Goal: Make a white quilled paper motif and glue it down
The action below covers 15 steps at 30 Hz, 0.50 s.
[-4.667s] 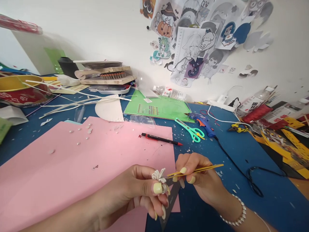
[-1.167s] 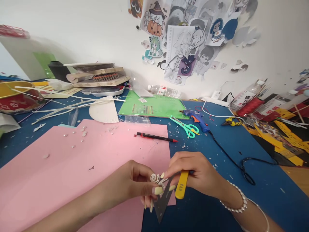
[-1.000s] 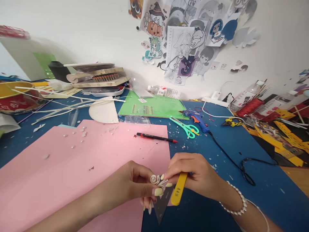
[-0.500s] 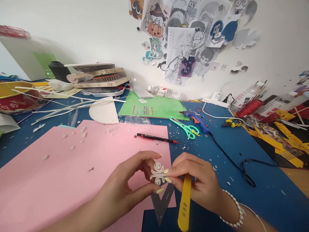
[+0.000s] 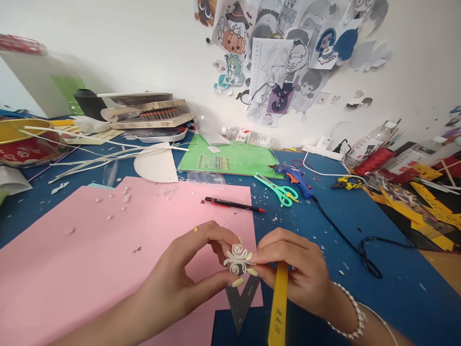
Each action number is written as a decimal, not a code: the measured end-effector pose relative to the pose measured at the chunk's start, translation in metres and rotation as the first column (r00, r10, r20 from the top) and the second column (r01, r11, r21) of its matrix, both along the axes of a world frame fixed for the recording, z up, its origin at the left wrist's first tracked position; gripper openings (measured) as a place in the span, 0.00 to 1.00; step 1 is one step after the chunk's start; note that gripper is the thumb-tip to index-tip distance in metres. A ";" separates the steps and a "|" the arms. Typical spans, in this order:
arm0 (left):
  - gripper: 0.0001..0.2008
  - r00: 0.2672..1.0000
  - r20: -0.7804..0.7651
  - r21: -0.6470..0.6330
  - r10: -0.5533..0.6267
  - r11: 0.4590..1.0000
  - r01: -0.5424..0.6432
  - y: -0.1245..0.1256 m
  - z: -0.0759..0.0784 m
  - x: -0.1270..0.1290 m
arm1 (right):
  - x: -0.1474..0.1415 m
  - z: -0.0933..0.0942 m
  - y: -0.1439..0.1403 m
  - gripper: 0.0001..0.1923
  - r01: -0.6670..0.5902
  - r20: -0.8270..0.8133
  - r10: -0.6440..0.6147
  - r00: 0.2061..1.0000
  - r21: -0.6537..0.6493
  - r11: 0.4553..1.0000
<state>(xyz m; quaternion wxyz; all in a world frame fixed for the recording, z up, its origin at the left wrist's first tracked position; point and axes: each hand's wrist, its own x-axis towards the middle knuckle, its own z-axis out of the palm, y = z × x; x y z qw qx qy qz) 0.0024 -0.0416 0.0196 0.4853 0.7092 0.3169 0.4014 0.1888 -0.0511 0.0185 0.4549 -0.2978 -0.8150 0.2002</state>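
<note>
Between my hands is a small white scroll ornament [image 5: 236, 261], made of thin curled strips with a spiral above and another below. My left hand [image 5: 201, 266] pinches it from the left, index finger on the upper spiral and thumb under the lower one. At its right end, my right hand [image 5: 293, 266] grips the strips between thumb and index fingertips. A yellow flat tool [image 5: 278, 307] with dark writing also sits in my right hand, pointing down toward me; its upper end is hidden by the fingers. Under the hands lies a grey triangular ruler [image 5: 239, 307], partly covered.
Pink paper [image 5: 144, 240] with several pearl beads covers the left. A pen [image 5: 236, 205], green scissors [image 5: 279, 189] and a blue glue gun [image 5: 298, 180] with a black cord lie beyond my hands. White strips [image 5: 97, 154] are at the back left, near a red tin [image 5: 29, 149].
My left finger and thumb have closed in on the ornament's spirals, pressing them nearer together. The yellow tool has swung slightly to the right. My right hand keeps its pinch.
</note>
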 end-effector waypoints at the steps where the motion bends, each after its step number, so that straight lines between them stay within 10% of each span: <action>1: 0.11 1.000 -0.005 0.000 -0.006 1.000 0.006 0.000 0.001 0.000 | 0.000 0.000 0.000 0.05 -0.005 -0.002 0.005 1.000 -0.002 1.000; 15: 0.12 0.999 -0.046 0.064 -0.020 0.998 0.023 0.003 0.002 -0.002 | 0.001 0.002 0.002 0.04 -0.015 0.048 0.014 0.999 0.013 1.000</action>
